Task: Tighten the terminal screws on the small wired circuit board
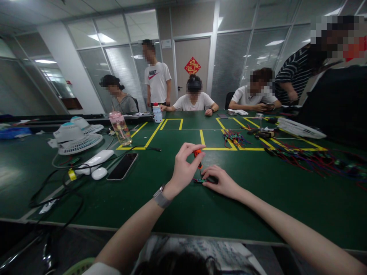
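My left hand (185, 168) pinches the orange handle of a small screwdriver (197, 154) held upright, its tip pointing down at a small dark circuit board (200, 180) lying on the green table (177, 206). A watch sits on that wrist. My right hand (219, 180) lies low on the table with its fingers pressed on the board's right end, holding it in place.
A black phone (122, 166), a white power bank (94, 159), a white mouse-like case (99, 173) and black cables lie at the left. Two white fans (75, 137) and a drink bottle (120, 128) stand behind. Coloured wire bundles (309, 158) spread at right. Several people sit or stand along the far edge.
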Demonstrator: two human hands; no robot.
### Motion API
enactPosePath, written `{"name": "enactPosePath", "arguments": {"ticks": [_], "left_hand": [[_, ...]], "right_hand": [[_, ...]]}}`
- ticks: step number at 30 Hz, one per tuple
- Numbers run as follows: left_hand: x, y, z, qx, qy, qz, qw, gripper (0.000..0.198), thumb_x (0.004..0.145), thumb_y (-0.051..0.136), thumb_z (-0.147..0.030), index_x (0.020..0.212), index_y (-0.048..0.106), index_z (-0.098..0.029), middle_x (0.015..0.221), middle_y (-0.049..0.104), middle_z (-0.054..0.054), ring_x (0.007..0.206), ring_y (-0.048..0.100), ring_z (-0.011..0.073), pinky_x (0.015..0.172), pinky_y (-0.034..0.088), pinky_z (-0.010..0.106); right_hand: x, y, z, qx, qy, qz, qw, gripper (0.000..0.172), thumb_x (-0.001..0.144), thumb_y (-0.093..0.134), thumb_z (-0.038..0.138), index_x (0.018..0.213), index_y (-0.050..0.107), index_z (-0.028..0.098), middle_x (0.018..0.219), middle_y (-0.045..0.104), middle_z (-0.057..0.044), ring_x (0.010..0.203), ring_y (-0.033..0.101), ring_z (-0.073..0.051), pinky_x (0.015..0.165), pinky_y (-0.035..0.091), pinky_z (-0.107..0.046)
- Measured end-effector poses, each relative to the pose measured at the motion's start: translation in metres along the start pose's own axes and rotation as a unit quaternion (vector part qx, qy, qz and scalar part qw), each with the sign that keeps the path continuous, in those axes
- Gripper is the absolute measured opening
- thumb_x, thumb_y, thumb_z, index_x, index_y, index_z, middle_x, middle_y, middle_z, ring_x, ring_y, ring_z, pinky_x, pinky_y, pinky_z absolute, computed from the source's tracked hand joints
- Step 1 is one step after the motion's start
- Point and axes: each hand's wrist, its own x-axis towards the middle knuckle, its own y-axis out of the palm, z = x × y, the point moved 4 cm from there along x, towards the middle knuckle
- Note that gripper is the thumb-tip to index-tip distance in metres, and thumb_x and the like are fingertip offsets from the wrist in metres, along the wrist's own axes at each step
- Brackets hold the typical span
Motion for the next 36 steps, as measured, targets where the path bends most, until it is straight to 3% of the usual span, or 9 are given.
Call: {"name": "enactPosePath", "arguments": {"ticks": [6, 12, 18, 22, 26, 29, 32, 36], "left_hand": [[0.001, 0.002, 0.002, -0.051, -0.016, 0.027, 0.998, 0.031, 0.098, 0.041, -0.021, 0.122, 0.061, -0.021, 0.118, 0.064, 0.007, 0.111, 0.059, 0.0162, 0.097, 0.045, 0.030], [0.001, 0.000, 0.000, 0.012, -0.003, -0.009, 1.000, 0.019, 0.088, 0.061, -0.024, 0.105, 0.070, -0.021, 0.097, 0.062, 0.004, 0.091, 0.060, 0.0143, 0.086, 0.047, 0.026], [0.000, 0.005, 0.006, -0.068, -0.028, 0.041, 0.996, 0.035, 0.099, 0.041, -0.023, 0.130, 0.056, -0.023, 0.129, 0.059, 0.007, 0.119, 0.056, 0.0175, 0.104, 0.042, 0.034], [0.000, 0.003, 0.004, -0.034, -0.010, 0.015, 0.999, 0.026, 0.093, 0.054, -0.024, 0.117, 0.065, -0.022, 0.109, 0.067, 0.006, 0.103, 0.062, 0.0171, 0.093, 0.048, 0.031], [0.000, -0.001, 0.001, 0.015, -0.005, -0.006, 1.000, 0.019, 0.091, 0.058, -0.028, 0.102, 0.071, -0.022, 0.093, 0.058, 0.003, 0.089, 0.059, 0.0142, 0.084, 0.049, 0.027], [0.000, 0.001, 0.001, -0.027, -0.014, 0.028, 0.999, 0.030, 0.097, 0.044, -0.024, 0.117, 0.067, -0.024, 0.112, 0.058, 0.007, 0.106, 0.058, 0.0161, 0.095, 0.046, 0.030], [-0.001, 0.006, 0.001, -0.112, -0.031, 0.086, 0.989, 0.037, 0.098, 0.042, -0.023, 0.131, 0.056, -0.022, 0.129, 0.060, 0.009, 0.114, 0.059, 0.0192, 0.100, 0.046, 0.035], [-0.001, 0.009, 0.000, -0.129, -0.038, 0.090, 0.987, 0.031, 0.093, 0.053, -0.025, 0.122, 0.063, -0.020, 0.115, 0.068, 0.009, 0.102, 0.064, 0.0192, 0.090, 0.052, 0.033]], "right_hand": [[0.000, -0.001, 0.000, 0.005, 0.004, 0.001, 1.000, 0.005, 0.079, 0.071, 0.021, 0.080, 0.066, 0.021, 0.098, 0.070, -0.005, 0.092, 0.061, -0.023, 0.087, 0.043, -0.040], [0.000, -0.001, 0.002, 0.003, 0.003, 0.003, 1.000, 0.005, 0.079, 0.071, 0.020, 0.080, 0.067, 0.021, 0.098, 0.070, -0.005, 0.094, 0.061, -0.023, 0.087, 0.043, -0.040], [0.000, -0.001, 0.001, 0.010, 0.006, 0.002, 1.000, 0.005, 0.079, 0.071, 0.021, 0.080, 0.067, 0.021, 0.098, 0.070, -0.005, 0.094, 0.061, -0.023, 0.087, 0.043, -0.040], [0.000, -0.001, 0.000, 0.005, 0.005, 0.004, 1.000, 0.005, 0.079, 0.071, 0.021, 0.081, 0.066, 0.021, 0.098, 0.070, -0.005, 0.094, 0.061, -0.023, 0.087, 0.043, -0.039], [0.000, -0.001, -0.001, 0.000, 0.003, 0.001, 1.000, 0.005, 0.079, 0.071, 0.022, 0.081, 0.067, 0.021, 0.098, 0.070, -0.005, 0.094, 0.061, -0.023, 0.088, 0.043, -0.039], [0.000, 0.000, -0.002, 0.001, 0.003, 0.004, 1.000, 0.005, 0.080, 0.071, 0.023, 0.081, 0.067, 0.021, 0.098, 0.070, -0.005, 0.094, 0.061, -0.023, 0.087, 0.043, -0.040], [0.000, 0.000, -0.002, 0.001, 0.001, 0.006, 1.000, 0.005, 0.080, 0.071, 0.024, 0.081, 0.066, 0.021, 0.098, 0.070, -0.005, 0.093, 0.061, -0.023, 0.088, 0.043, -0.041], [0.000, -0.001, -0.001, 0.002, -0.003, 0.004, 1.000, 0.006, 0.080, 0.070, 0.024, 0.080, 0.066, 0.021, 0.097, 0.070, -0.005, 0.092, 0.061, -0.023, 0.088, 0.043, -0.041]]}}
